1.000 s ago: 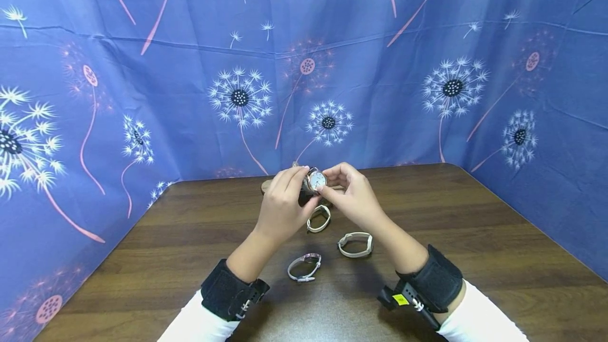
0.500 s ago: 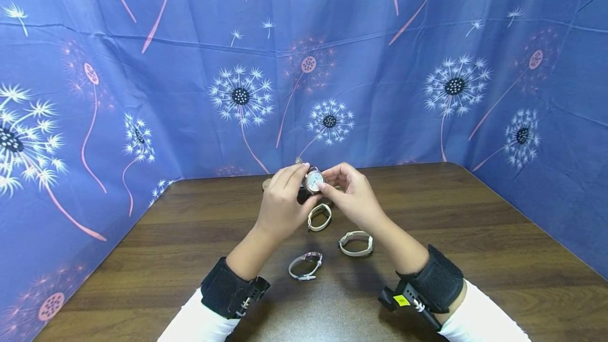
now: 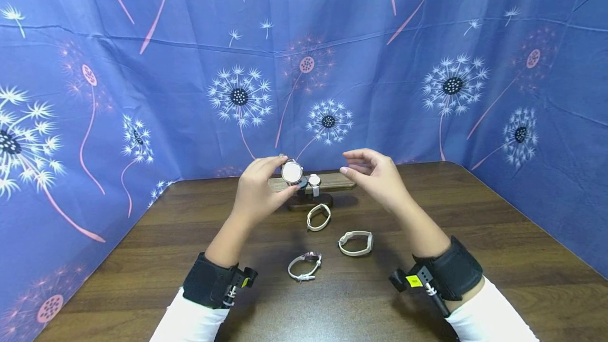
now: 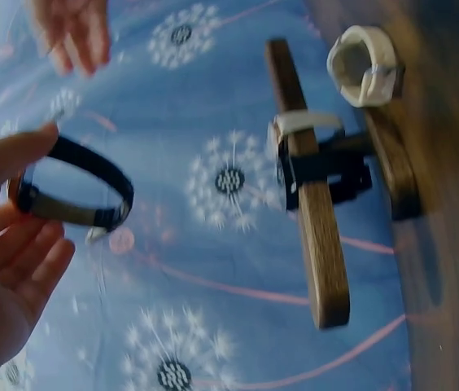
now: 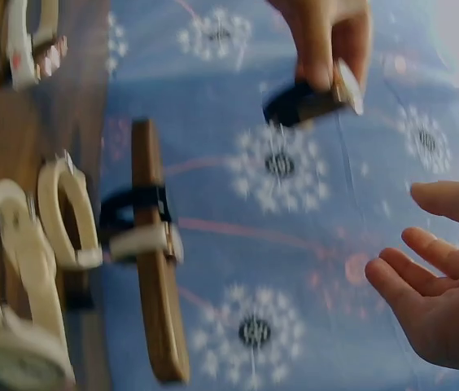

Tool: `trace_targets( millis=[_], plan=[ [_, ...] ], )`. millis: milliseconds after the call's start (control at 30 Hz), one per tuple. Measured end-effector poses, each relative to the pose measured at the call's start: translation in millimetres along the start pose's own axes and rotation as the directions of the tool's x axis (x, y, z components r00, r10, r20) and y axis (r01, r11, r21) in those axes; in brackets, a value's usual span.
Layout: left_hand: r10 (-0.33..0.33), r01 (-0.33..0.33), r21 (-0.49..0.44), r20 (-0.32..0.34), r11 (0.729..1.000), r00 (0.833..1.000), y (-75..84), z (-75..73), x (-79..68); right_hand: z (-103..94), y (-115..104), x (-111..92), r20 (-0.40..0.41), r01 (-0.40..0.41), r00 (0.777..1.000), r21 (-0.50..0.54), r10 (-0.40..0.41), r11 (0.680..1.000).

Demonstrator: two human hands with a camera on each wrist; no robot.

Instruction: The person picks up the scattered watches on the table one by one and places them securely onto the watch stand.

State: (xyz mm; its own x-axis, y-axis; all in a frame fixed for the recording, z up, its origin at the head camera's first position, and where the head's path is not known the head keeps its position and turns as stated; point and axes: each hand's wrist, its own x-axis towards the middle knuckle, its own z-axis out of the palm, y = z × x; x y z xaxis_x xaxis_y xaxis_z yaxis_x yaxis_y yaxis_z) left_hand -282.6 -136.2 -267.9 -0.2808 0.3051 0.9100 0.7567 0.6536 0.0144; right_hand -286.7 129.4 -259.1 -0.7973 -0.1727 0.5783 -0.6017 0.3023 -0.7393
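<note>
My left hand point(image 3: 256, 186) pinches a wristwatch point(image 3: 292, 172) between thumb and fingers; it has a round pale face and a dark strap. In the left wrist view its dark strap point(image 4: 91, 159) forms a closed loop. Off to the right, my right hand point(image 3: 377, 178) has its fingers loosely bent and nothing in them. Between and behind the hands stands a wooden T-shaped watch stand point(image 3: 339, 181). On its bar sit a white-strapped watch point(image 3: 314, 180) and, beside it, a dark-strapped watch point(image 4: 311, 169). The held watch and left hand hide part of the bar in the head view.
Three pale watches lie on the brown table point(image 3: 475, 257) nearer me: a cream one point(image 3: 329, 215) just before the stand, another cream one point(image 3: 370, 243) to the right, and a white one point(image 3: 312, 257) with a pinkish case. A blue dandelion curtain point(image 3: 380, 83) hangs behind.
Both hands were together on the dark-strapped watch. The right hand has let go and moved right; the left has carried the watch left, which uncovers the stand and its white watch.
</note>
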Motion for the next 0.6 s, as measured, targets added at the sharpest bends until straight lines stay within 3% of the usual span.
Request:
trace_targets(
  millis=[133, 267, 467, 600],
  plan=[
    [-0.064, 0.066, -0.038, 0.060, 0.997, 0.996, -17.7, -8.0, -1.2, -19.0, 15, 7, -0.019, 0.014, 1.000, -0.110, -0.017, 0.994],
    [-0.167, 0.171, -0.022, 0.125, 0.985, 0.978, -34.8, -16.6, -4.7, -31.5, 34, 12, -0.011, -0.017, 1.000, -0.140, 0.015, 0.990],
    [-0.338, 0.347, -0.010, 0.201, 0.938, 0.920, -59.4, -24.9, -13.6, -41.3, 64, 16, 0.035, -0.045, 0.998, -0.162, 0.052, 0.986],
    [-0.415, 0.432, -0.023, 0.239, 0.901, 0.878, -73.7, -25.1, -23.0, -41.9, 86, 17, 0.077, -0.044, 0.995, -0.181, 0.059, 0.983]
  ],
)
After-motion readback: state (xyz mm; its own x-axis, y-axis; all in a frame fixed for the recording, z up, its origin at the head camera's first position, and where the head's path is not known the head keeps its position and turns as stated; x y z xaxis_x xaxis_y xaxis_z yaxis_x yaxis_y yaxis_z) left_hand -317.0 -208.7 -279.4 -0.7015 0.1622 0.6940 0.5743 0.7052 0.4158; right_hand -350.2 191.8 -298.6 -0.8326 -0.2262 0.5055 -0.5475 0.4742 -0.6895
